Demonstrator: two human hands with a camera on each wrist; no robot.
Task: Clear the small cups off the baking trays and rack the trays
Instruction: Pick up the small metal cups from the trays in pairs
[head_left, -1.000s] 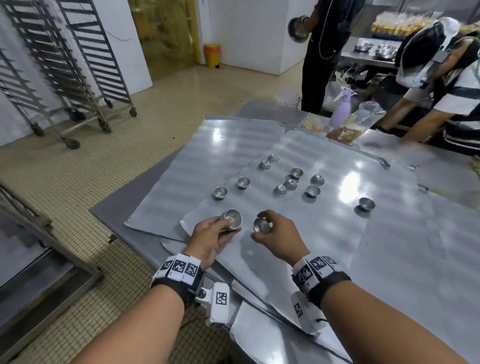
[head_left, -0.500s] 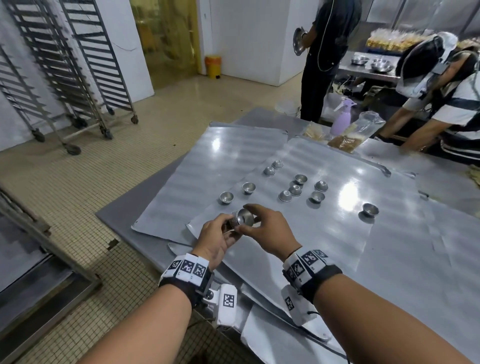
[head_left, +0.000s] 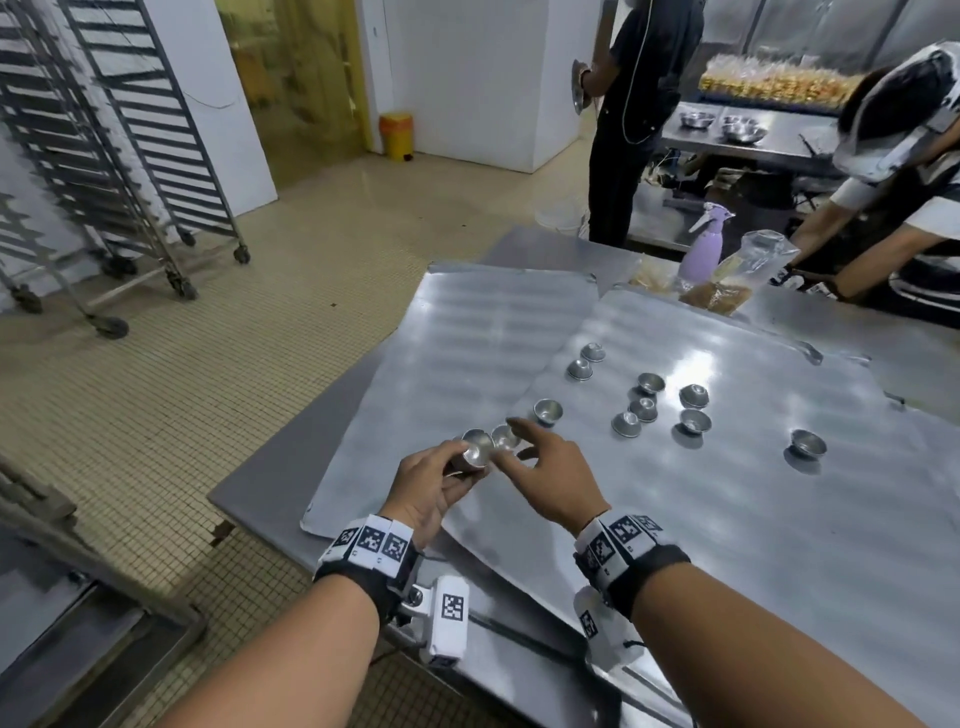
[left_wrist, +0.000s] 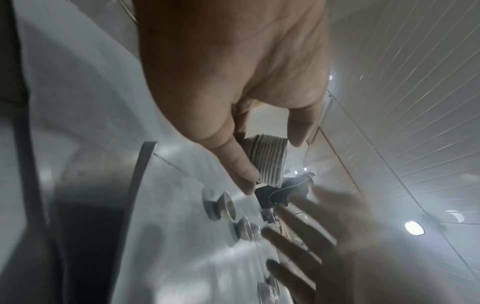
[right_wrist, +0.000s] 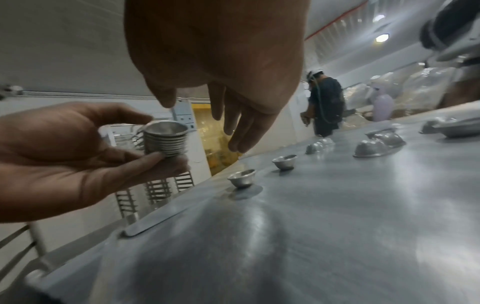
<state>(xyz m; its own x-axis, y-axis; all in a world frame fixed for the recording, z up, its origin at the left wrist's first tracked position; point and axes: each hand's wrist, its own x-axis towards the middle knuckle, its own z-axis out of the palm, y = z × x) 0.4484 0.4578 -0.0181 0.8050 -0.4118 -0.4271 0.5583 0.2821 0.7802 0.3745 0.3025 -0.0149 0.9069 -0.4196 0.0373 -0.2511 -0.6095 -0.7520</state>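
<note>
My left hand (head_left: 434, 478) holds a nested stack of small metal cups (head_left: 475, 452) between thumb and fingers, just above the near left corner of the top baking tray (head_left: 727, 519). The stack's ribbed rims (left_wrist: 267, 160) show in the left wrist view, and the stack (right_wrist: 165, 139) stands upright in the right wrist view. My right hand (head_left: 540, 462) is empty, its fingers (right_wrist: 233, 127) stretched out over the nearest loose cup (head_left: 505, 436), not touching it. Another cup (head_left: 548, 411) and several more (head_left: 643, 409) lie scattered farther back, one alone (head_left: 808, 443) to the right.
A second tray (head_left: 467, 332) lies partly under the top one, on the steel table (head_left: 260, 493). Wheeled tray racks (head_left: 130, 156) stand on the tiled floor at far left. A purple spray bottle (head_left: 701, 254) and plastic bag (head_left: 748, 265) sit at the back; two people work there.
My right hand brought its cup to the stack in my left hand, let go and has stretched out toward the loose cups. The left hand has kept its hold.
</note>
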